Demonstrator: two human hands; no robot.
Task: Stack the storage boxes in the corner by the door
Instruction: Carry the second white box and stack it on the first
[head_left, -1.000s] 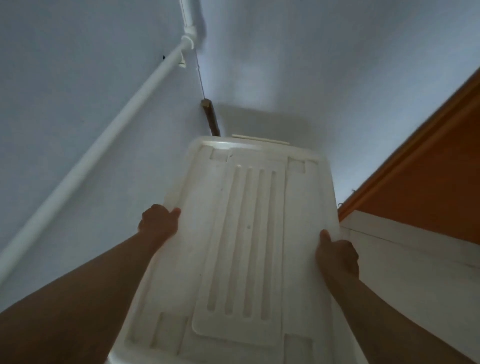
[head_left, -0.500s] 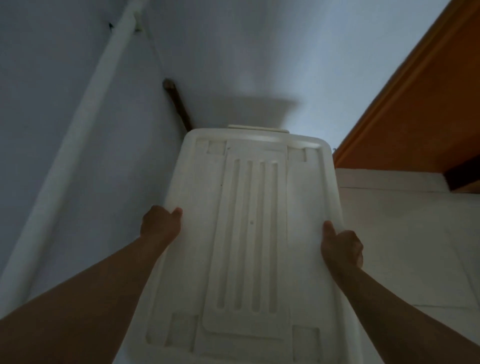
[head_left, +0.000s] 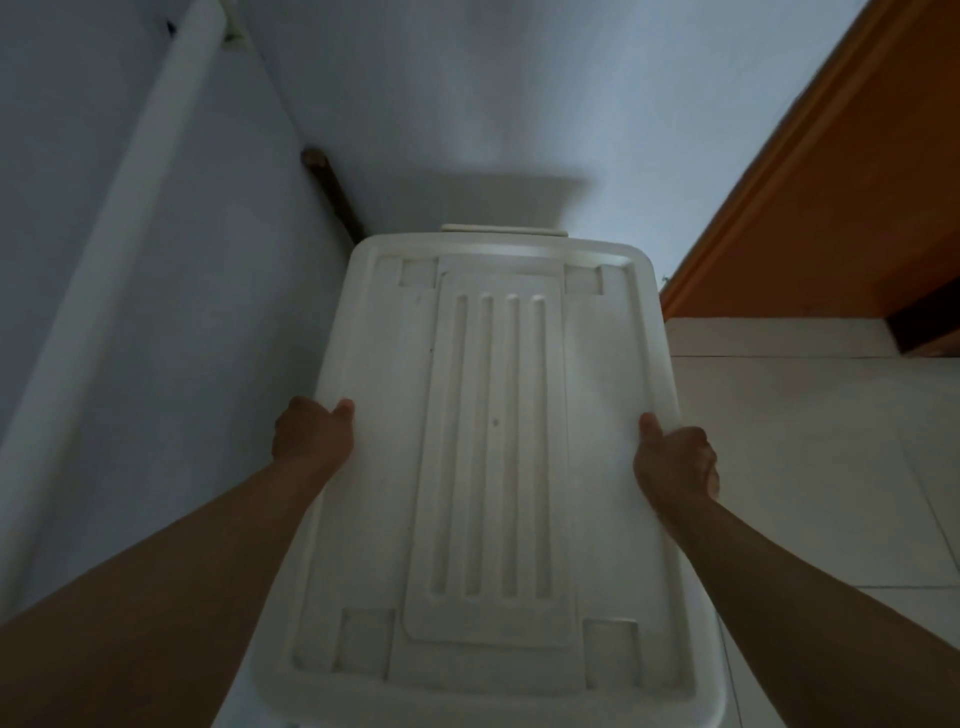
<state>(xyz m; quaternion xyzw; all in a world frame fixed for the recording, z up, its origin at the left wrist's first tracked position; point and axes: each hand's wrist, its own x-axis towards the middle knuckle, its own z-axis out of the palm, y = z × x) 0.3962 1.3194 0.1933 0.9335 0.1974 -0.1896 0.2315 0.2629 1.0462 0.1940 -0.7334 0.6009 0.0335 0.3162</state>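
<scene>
Between the two hands, a white lidded storage box (head_left: 493, 457) is carried toward the corner. Left hand (head_left: 311, 434): fingers curled under the long edge, thumb on the lid rim, clamped on the box. Right hand (head_left: 675, 460): likewise closed on the opposite edge. Beyond the fingers, a wall pipe (head_left: 104, 291) at left, orange door (head_left: 841, 208) at right. Lowering level, squared to both walls, probably seats it best.

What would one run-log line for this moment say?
left hand: grips left edge of white storage box | right hand: grips right edge | place: corner beside orange door | stacked: cannot tell
</scene>
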